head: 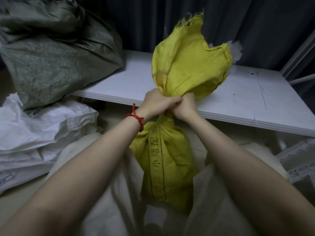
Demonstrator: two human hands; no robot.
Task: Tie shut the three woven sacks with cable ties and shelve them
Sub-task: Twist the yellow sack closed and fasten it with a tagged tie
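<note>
Squeezing the yellow sack [172, 160] neck with your left hand [156, 103] and right hand [185, 106], you next need a tie.

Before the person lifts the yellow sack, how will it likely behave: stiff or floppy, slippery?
The yellow sack will probably sag, not stay rigid: its cloth creases below the neck. Yet the flared top stands up, so the weave seems slightly stiff. The left hand and right hand grip the gathered neck, so slipping looks unlikely.
</note>
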